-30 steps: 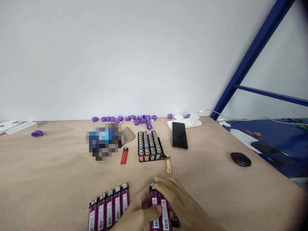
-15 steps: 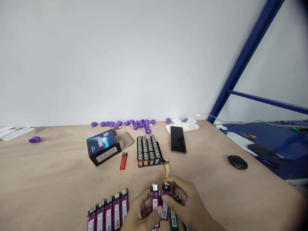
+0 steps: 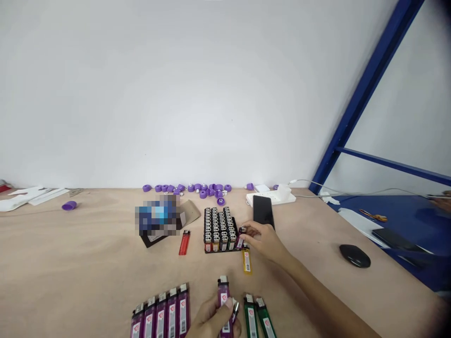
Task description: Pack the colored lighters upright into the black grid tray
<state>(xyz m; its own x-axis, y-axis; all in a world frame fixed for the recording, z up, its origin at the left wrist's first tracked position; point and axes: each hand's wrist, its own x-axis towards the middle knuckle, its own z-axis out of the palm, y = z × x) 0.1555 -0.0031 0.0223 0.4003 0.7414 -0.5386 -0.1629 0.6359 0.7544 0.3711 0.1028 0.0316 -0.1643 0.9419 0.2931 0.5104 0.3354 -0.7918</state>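
Observation:
My left hand is closed on purple lighters low in the middle; one stands upright and the metal top of another shows beside it. Farther forward, my right hand pinches a purple lighter at the right edge of the black tray. Rows of upright lighters fill most of that tray. Whether the pinched lighter is seated in it I cannot tell. A yellow lighter lies just below my right hand. Two green lighters lie right of my left hand, and several purple lighters lie in a row to its left.
A red lighter lies beside an open, partly blurred box. Purple caps are scattered along the wall. A phone leans by a white power strip. A black mouse sits at right.
My right hand has moved forward from beside my left hand to the tray's right edge, carrying a purple lighter. My left hand stays low, still holding lighters. The view has shifted slightly.

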